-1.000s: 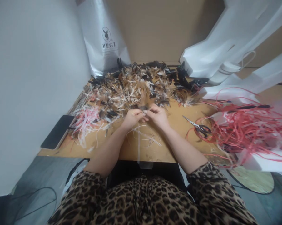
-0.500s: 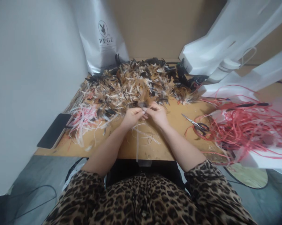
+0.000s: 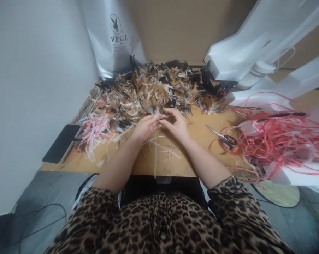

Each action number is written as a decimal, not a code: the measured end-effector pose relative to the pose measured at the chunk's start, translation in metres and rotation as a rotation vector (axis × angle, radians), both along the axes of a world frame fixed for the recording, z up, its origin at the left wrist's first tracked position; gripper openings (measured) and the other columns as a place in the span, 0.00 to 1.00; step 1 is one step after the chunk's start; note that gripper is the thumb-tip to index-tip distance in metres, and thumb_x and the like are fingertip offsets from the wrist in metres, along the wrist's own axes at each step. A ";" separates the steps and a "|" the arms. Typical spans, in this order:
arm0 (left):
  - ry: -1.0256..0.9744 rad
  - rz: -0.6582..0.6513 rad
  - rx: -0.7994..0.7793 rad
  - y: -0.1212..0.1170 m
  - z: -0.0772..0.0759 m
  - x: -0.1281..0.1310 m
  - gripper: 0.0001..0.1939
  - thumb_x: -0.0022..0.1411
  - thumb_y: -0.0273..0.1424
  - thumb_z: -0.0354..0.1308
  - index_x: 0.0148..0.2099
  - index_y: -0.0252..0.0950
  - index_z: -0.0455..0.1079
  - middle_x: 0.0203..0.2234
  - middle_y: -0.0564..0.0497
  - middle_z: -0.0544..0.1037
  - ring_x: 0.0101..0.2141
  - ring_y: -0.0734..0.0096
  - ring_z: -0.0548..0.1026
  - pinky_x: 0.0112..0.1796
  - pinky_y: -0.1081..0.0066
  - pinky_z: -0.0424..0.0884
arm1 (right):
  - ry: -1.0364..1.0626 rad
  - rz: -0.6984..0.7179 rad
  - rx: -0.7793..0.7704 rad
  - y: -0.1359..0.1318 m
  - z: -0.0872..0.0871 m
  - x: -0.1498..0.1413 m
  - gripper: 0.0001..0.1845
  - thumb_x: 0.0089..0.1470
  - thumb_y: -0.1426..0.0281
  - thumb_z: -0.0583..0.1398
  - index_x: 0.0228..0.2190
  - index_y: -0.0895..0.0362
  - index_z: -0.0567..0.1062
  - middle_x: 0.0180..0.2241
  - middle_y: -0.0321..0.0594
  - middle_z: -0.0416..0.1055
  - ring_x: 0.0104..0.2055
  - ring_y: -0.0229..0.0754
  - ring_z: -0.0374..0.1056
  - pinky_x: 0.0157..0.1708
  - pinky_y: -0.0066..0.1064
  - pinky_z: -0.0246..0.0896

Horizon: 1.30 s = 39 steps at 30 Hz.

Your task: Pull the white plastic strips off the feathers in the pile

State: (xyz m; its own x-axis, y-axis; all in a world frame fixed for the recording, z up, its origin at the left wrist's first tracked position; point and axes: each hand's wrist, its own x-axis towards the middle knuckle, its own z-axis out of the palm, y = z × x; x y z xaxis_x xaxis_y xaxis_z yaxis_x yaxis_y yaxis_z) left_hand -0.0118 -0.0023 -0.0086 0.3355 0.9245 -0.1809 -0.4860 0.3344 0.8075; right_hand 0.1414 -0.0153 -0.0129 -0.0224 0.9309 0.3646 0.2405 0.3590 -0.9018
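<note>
Phone: lies at L edge of tabletop, well apart from hands; we leave it.
Pink-white strips: loose bunch betw. phone and feather heap.
Left hand: thumb & forefinger together, seem to pinch the small feather tuft; other fingers half spread.
Feather tuft: at L fingertips, just before heap, partly blurred. We think best grip is light, near base, so plumes don't crush.
Heap: behind both hands; we should keep tuft a bit clear, else feathers mix.
White strips: loose on tabletop, nearer to us than hands.
Right hand: half open, thumb & forefinger apart, nothing clearly held; if it touches L fingers, we can't tell. Pref. keep it close, steady.
Scissors: R of hands, tips pointing left; we mind them.
Red strips: tangle, far R.
</note>
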 end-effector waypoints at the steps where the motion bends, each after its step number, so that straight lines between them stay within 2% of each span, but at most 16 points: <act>1: -0.010 -0.003 -0.016 0.000 0.001 0.000 0.06 0.60 0.27 0.60 0.38 0.31 0.76 0.40 0.42 0.81 0.37 0.71 0.79 0.42 0.70 0.72 | -0.151 -0.041 0.091 -0.001 0.001 0.001 0.23 0.48 0.61 0.66 0.47 0.53 0.73 0.49 0.46 0.72 0.49 0.48 0.68 0.51 0.42 0.60; 4: -0.030 -0.041 -0.025 -0.002 0.000 0.000 0.06 0.60 0.26 0.59 0.39 0.30 0.76 0.41 0.41 0.81 0.40 0.67 0.80 0.45 0.66 0.72 | -0.498 -0.152 0.248 -0.005 0.004 0.003 0.23 0.52 0.62 0.63 0.49 0.56 0.72 0.47 0.49 0.73 0.50 0.52 0.68 0.51 0.44 0.56; 8: -0.015 -0.072 -0.017 -0.002 -0.005 0.002 0.07 0.60 0.27 0.60 0.39 0.30 0.76 0.40 0.40 0.81 0.37 0.69 0.80 0.43 0.67 0.73 | -0.642 -0.229 0.294 -0.007 0.004 0.004 0.23 0.55 0.59 0.60 0.50 0.57 0.70 0.42 0.47 0.75 0.45 0.50 0.69 0.48 0.42 0.52; 14: -0.013 -0.051 -0.035 -0.003 -0.008 0.006 0.06 0.59 0.28 0.61 0.38 0.31 0.76 0.39 0.41 0.82 0.38 0.68 0.80 0.45 0.66 0.72 | -0.658 -0.250 0.312 -0.005 0.003 0.005 0.19 0.58 0.59 0.58 0.47 0.56 0.71 0.39 0.45 0.75 0.42 0.48 0.68 0.46 0.40 0.49; 27: -0.052 -0.042 -0.068 -0.005 -0.007 0.011 0.05 0.58 0.27 0.60 0.37 0.31 0.75 0.37 0.42 0.82 0.38 0.67 0.80 0.48 0.62 0.72 | -0.805 -0.212 0.323 -0.010 0.012 0.004 0.23 0.59 0.60 0.55 0.52 0.58 0.68 0.41 0.47 0.73 0.44 0.50 0.66 0.47 0.42 0.46; 35: -0.015 -0.049 -0.054 -0.003 -0.011 0.011 0.06 0.58 0.29 0.62 0.37 0.32 0.74 0.37 0.43 0.82 0.36 0.70 0.80 0.42 0.67 0.73 | -0.716 -0.242 0.292 -0.008 0.009 0.005 0.20 0.57 0.62 0.58 0.49 0.57 0.71 0.39 0.46 0.75 0.44 0.49 0.67 0.48 0.42 0.47; 37: 0.016 -0.042 -0.031 -0.002 -0.015 0.010 0.08 0.56 0.30 0.64 0.37 0.31 0.75 0.37 0.43 0.82 0.35 0.71 0.79 0.41 0.69 0.73 | -0.690 -0.205 0.259 -0.006 0.010 0.007 0.19 0.55 0.63 0.60 0.48 0.57 0.72 0.40 0.46 0.75 0.45 0.50 0.67 0.49 0.43 0.49; 39: 0.056 -0.028 -0.002 0.001 -0.018 0.008 0.10 0.55 0.32 0.66 0.37 0.31 0.75 0.36 0.43 0.82 0.34 0.72 0.79 0.39 0.71 0.72 | -0.588 -0.107 0.208 -0.003 0.013 0.011 0.17 0.52 0.65 0.62 0.44 0.56 0.75 0.40 0.45 0.75 0.45 0.50 0.68 0.49 0.43 0.52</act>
